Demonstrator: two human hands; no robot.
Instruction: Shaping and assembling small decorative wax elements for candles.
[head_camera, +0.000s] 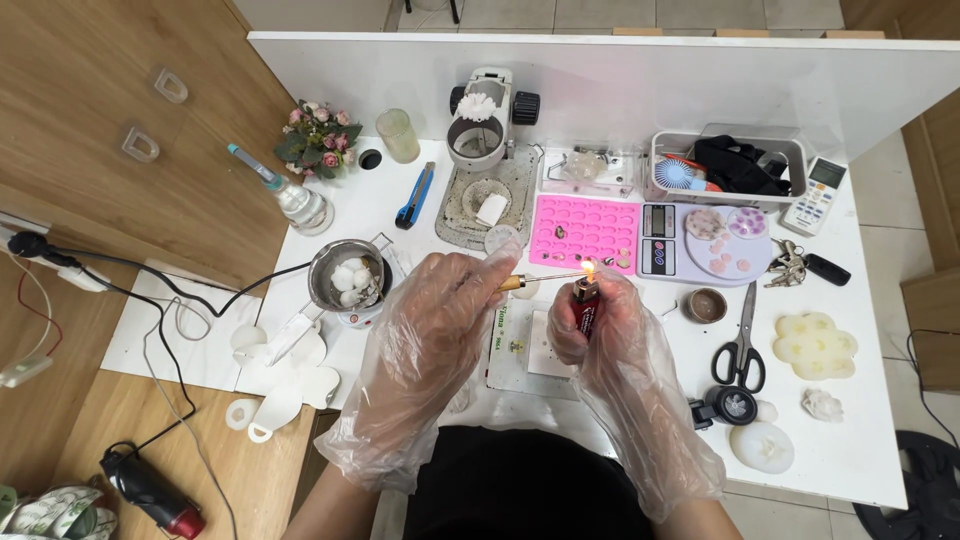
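Both my hands wear loose clear plastic gloves. My right hand (605, 325) grips a red lighter (586, 305) upright with a small flame lit at its top. My left hand (445, 300) holds a thin metal tool with a wooden handle (545, 279), its tip lying in the flame. Both hands hover over a card and a white pad at the table's near middle. A pink silicone mould (585, 232) lies just behind the flame.
A small metal melting pot (345, 275) with white lumps stands to the left. A digital scale (658, 240), lilac tray, scissors (740, 345), keys, a microscope (480, 125), blue cutter, flower pot, white tray with a fan, remote and flower-shaped moulds surround the hands.
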